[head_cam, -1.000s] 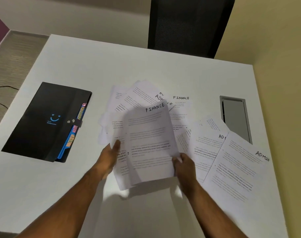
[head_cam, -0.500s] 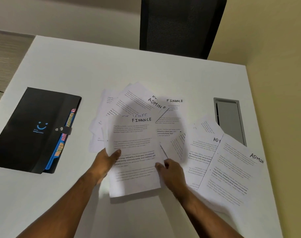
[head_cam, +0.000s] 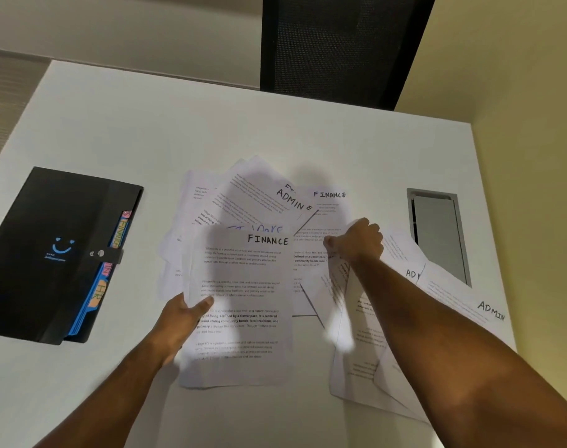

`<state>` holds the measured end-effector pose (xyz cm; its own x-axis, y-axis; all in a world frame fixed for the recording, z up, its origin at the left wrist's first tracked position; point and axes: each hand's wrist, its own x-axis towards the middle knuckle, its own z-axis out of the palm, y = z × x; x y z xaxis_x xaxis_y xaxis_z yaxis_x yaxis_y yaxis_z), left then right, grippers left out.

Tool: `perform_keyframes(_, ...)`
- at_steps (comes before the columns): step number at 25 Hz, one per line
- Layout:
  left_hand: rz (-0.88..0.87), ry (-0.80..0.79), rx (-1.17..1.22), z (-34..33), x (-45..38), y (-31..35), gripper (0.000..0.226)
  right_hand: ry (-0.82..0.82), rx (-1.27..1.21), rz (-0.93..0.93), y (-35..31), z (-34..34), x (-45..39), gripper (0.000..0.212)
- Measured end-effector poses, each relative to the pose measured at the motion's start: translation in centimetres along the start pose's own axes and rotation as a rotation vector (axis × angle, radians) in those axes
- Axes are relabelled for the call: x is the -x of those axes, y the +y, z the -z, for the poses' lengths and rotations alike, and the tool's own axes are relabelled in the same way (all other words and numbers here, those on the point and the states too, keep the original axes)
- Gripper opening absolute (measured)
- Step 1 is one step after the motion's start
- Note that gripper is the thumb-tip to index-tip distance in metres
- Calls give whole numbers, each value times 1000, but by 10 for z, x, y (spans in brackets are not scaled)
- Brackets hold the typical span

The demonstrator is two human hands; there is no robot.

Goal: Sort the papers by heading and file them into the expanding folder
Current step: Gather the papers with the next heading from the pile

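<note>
Loose printed papers headed FINANCE and ADMIN lie fanned out over the middle of the white table (head_cam: pixel 114 130). My left hand (head_cam: pixel 182 318) grips the left edge of a FINANCE sheet (head_cam: pixel 243 305), thumb on top. My right hand (head_cam: pixel 356 242) has reached further back and pinches the edge of a sheet (head_cam: pixel 340 286) that curls up from the pile. Behind it lies another FINANCE sheet (head_cam: pixel 329 195) and an ADMIN sheet (head_cam: pixel 275 195). More ADMIN sheets (head_cam: pixel 469 305) lie at the right. The black expanding folder (head_cam: pixel 49 253) lies closed at the left, with coloured tabs showing.
A grey cable hatch (head_cam: pixel 437 231) is set into the table at the right. A black mesh chair (head_cam: pixel 340 50) stands behind the far edge. A yellow wall (head_cam: pixel 518 92) runs along the table's right side.
My right hand left the near edge of the FINANCE sheet and moved back and right, onto another sheet in the pile. My left hand keeps its hold.
</note>
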<state>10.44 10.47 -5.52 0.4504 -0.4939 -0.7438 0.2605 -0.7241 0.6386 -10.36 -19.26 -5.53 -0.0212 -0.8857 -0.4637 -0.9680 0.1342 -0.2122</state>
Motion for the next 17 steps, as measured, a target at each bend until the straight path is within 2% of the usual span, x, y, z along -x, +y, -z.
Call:
perform_keyframes(5, 26, -26, -3, 3, -1, 0, 47, -13, -36, -80, -13, -7, -7, 75)
perform_keyframes(9, 41, -35, -20, 0, 0, 3, 45, 99, -38, 28, -2, -8, -8, 36)
perform_keyframes(13, 22, -37, -48, 1, 0, 3, 35, 196, 20, 187, 6, -12, -2, 8)
perform_keyframes(17, 14, -40, -54, 1, 2, 3, 46, 214, -9, 203, 4, -10, -1, 14)
